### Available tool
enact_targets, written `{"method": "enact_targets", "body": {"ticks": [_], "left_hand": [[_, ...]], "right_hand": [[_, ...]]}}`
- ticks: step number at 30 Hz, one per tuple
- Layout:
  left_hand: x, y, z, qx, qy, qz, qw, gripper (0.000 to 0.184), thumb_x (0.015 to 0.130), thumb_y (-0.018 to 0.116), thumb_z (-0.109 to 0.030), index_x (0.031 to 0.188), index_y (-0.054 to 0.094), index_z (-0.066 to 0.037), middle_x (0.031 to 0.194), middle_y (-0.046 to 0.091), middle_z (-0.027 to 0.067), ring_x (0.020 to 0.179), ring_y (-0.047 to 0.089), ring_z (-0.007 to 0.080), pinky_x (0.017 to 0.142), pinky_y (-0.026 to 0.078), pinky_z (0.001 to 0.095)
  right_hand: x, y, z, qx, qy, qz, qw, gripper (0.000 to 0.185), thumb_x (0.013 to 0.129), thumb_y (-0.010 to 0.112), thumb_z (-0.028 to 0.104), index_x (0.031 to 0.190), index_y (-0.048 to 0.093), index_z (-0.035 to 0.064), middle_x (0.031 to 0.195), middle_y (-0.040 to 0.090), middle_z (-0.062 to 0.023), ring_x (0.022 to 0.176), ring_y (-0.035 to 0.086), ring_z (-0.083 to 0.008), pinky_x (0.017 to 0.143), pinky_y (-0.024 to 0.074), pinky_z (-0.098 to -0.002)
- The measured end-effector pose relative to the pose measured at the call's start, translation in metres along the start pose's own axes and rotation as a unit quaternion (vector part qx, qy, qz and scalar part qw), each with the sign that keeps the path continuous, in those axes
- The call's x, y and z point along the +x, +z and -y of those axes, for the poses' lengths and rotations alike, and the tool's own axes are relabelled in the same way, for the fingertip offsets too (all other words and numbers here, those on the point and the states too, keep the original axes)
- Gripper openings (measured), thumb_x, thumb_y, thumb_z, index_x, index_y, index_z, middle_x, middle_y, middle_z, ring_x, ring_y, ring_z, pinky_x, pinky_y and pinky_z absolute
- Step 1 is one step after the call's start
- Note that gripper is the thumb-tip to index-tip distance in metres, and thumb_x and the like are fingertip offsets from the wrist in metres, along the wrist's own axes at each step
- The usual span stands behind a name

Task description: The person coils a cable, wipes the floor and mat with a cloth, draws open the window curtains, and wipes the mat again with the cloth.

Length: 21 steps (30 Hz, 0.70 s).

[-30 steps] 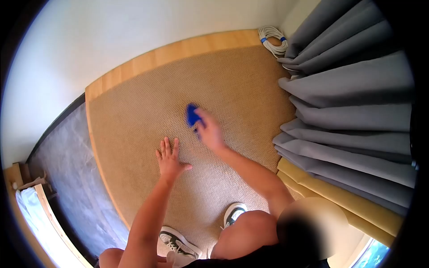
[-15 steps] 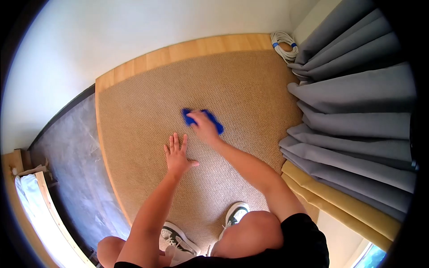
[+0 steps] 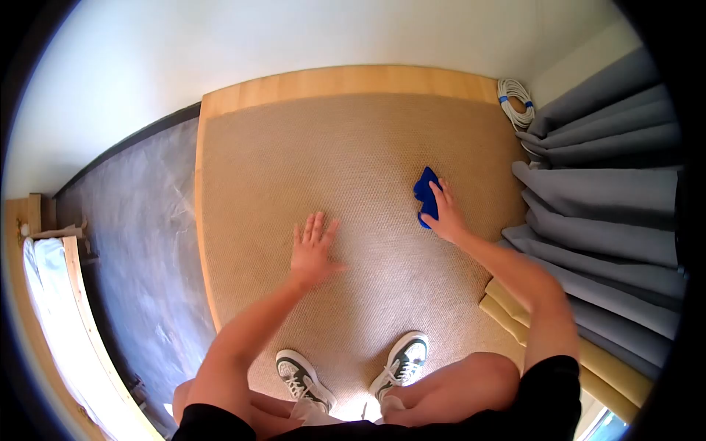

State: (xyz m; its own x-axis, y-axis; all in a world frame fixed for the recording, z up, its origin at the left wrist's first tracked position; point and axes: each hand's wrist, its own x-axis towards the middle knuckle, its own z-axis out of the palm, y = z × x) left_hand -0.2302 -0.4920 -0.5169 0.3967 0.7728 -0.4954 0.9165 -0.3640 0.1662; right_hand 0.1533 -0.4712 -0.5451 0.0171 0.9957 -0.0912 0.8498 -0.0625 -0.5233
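Observation:
A crumpled blue cloth lies on the tan woven carpet, right of its middle. My right hand is on the cloth's right side, fingers and thumb gripping it against the carpet. Part of the cloth is hidden under that hand. Farther left, my left hand is open with its fingers spread, palm down over the carpet. Whether its palm touches the weave I cannot tell. Nothing is held in it.
Pale wooden edging borders the carpet along the white wall. A coiled white cable sits in the far right corner. Grey curtains hang at right above yellow fabric. A dark smooth surface lies left. My shoes stand on the carpet.
My right hand has moved right across the carpet with the blue cloth. My left hand has shifted slightly right in view, still spread. The camera view has also shifted.

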Motion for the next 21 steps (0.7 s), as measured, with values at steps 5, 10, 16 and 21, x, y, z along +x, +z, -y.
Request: {"method": "enact_targets", "body": {"ticks": [5,10,16,21], "left_hand": [[-0.025,-0.026,0.041,0.031,-0.044,0.137,0.989,0.13,0.07,0.084,-0.062,0.165,0.001,-0.03,0.172,-0.003,0.0126,0.156,-0.002,0.0431,0.12,0.011,0.0699],[-0.022,-0.008,0.051,-0.003,-0.045,0.099,0.994,0.138,0.06,0.092,-0.056,0.164,0.004,-0.033,0.171,-0.004,0.0135,0.155,-0.002,0.0479,0.117,0.012,0.0751],[-0.025,-0.008,0.051,-0.01,-0.039,0.074,0.996,0.134,0.061,0.091,-0.056,0.164,0.008,-0.031,0.172,0.0,0.0122,0.155,-0.001,0.0467,0.116,0.013,0.0763],[-0.037,0.012,0.066,0.0,-0.037,0.069,0.997,0.128,0.066,0.086,-0.06,0.164,0.011,-0.027,0.172,0.002,0.0121,0.157,0.0,0.0404,0.119,0.011,0.072]], "right_hand": [[0.022,-0.007,-0.005,-0.075,-0.034,0.091,0.992,0.072,0.094,0.067,0.021,0.155,0.032,0.0067,0.163,0.028,-0.0204,0.153,0.023,-0.0386,0.124,0.0252,-0.0489],[0.036,0.094,0.036,0.017,0.116,-0.195,0.974,0.063,0.092,0.066,0.015,0.149,0.04,0.0038,0.154,0.042,-0.0215,0.148,0.031,-0.0405,0.122,0.0289,-0.0482],[0.065,0.158,0.155,0.078,-0.006,-0.199,0.977,0.06,0.081,0.067,0.004,0.138,0.049,0.004,0.144,0.05,-0.0229,0.138,0.041,-0.0437,0.119,0.0326,-0.0505],[0.072,0.217,0.293,0.098,-0.09,-0.056,0.989,0.06,0.084,0.072,0.008,0.14,0.051,0.006,0.149,0.049,-0.0194,0.145,0.036,-0.0406,0.125,0.0212,-0.0538]]}}
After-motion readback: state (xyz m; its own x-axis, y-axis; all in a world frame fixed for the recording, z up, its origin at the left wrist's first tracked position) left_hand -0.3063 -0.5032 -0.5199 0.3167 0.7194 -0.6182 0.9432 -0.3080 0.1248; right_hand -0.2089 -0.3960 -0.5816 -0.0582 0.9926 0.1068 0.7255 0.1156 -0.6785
